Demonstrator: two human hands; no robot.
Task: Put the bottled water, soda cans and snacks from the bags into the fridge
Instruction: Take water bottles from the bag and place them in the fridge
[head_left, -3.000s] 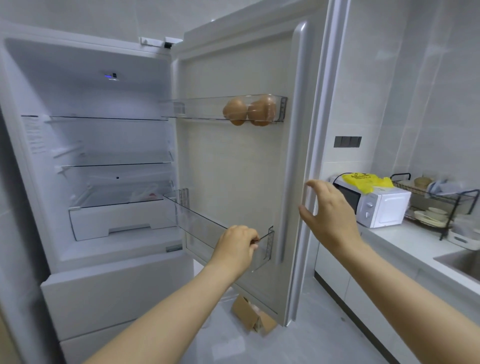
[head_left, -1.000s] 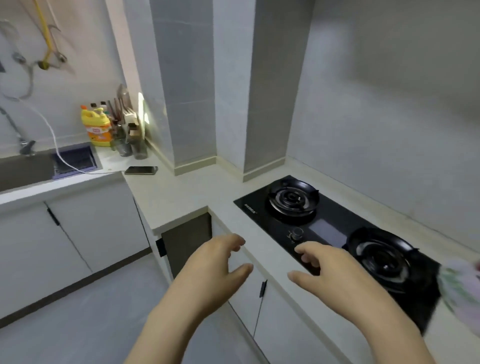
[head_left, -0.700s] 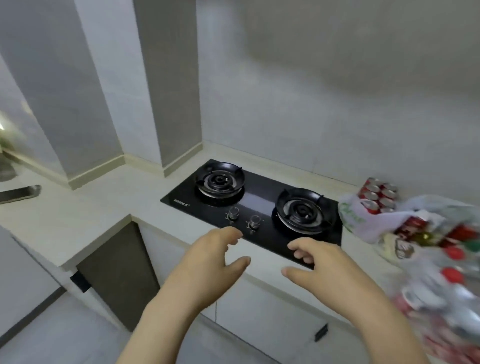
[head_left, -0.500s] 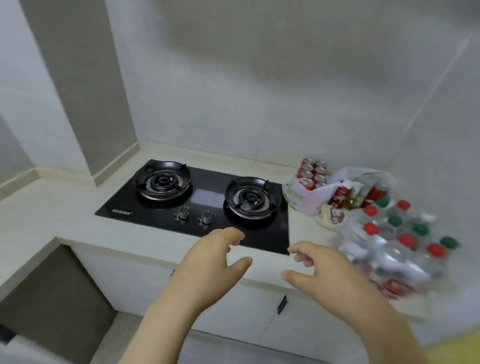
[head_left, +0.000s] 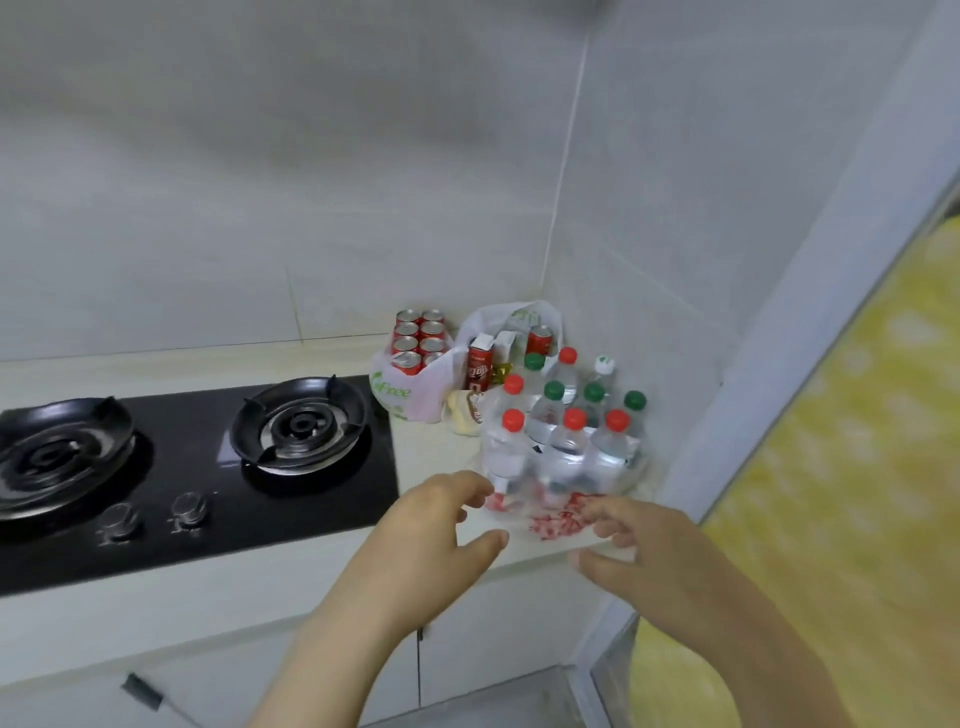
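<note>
Several water bottles (head_left: 563, 431) with red and green caps stand in a clear plastic bag at the counter's right end. Behind them a white bag (head_left: 415, 387) holds several red soda cans (head_left: 418, 335), and a second white bag (head_left: 511, 332) holds red snack boxes and a can. My left hand (head_left: 431, 535) hovers just left of the bottle bag, fingers spread and loosely bent, holding nothing. My right hand (head_left: 649, 556) hovers at the counter's front edge before the bottles, also holding nothing. The fridge is out of view.
A black two-burner gas hob (head_left: 208, 457) with two knobs lies left of the bags on the pale counter (head_left: 426, 457). Tiled walls close the corner behind. A yellow patterned surface (head_left: 857, 467) fills the right side. White cabinet doors sit below the counter.
My view has swung right from the open fridge, past the sink and hob, to the bags in the corner. Both hands have come closer to the bottle bag, still holding nothing.
</note>
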